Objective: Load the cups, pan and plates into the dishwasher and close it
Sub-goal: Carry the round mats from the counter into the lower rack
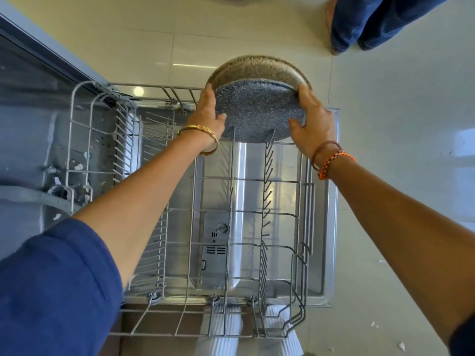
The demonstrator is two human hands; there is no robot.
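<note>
A round speckled grey pan (259,111) with a beige speckled inside stands on its edge at the far end of the pulled-out lower rack (231,211). My left hand (209,111) grips its left rim and my right hand (312,119) grips its right rim. The pan's dark bottom faces me and its lower edge sits among the rack's upright tines. No handle shows on the pan. The rack holds nothing else. Under the rack lies the open steel dishwasher door (321,201). No cups or plates are in view.
The dishwasher's tub (33,150) opens at the left, with bits of debris on its floor. Pale floor tiles (401,124) surround the door. Another person's legs in blue jeans (359,24) stand at the top right. My own striped trouser legs show below the rack.
</note>
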